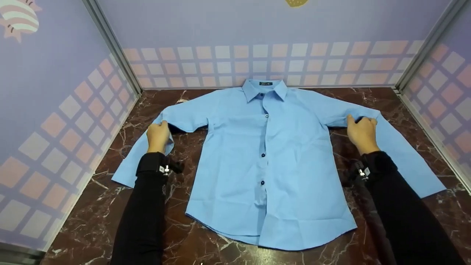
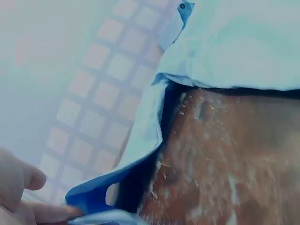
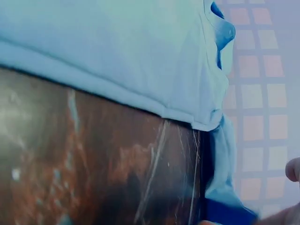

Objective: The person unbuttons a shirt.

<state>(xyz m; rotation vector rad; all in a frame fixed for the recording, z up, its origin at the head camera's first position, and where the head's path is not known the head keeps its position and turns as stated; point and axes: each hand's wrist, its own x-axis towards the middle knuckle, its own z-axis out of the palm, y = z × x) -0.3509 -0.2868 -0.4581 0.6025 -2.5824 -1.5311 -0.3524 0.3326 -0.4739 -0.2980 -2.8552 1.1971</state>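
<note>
A light blue button-up shirt (image 1: 235, 165) lies front up, collar at the far side and hem toward me. Its sleeves spread out to both sides and bend downward. My left hand (image 1: 158, 135) grips the left-side sleeve near its bend, where the cloth is raised in a fold. In the left wrist view, a finger of the left hand (image 2: 21, 192) meets the sleeve cloth (image 2: 145, 122), with the thumb above it. On the other side, my right hand (image 1: 362, 133) holds the right-side sleeve (image 1: 408, 158) near its bend. Only part of the right hand (image 3: 283, 218) shows in the right wrist view.
Beneath the shirt is a dark red marbled tabletop (image 1: 88, 221). Purple panels with a checked pattern enclose it at the back (image 1: 220, 29), left (image 1: 44, 92) and right (image 1: 452, 73). The collar reaches up to the back panel. Each wrist carries a black strapped camera.
</note>
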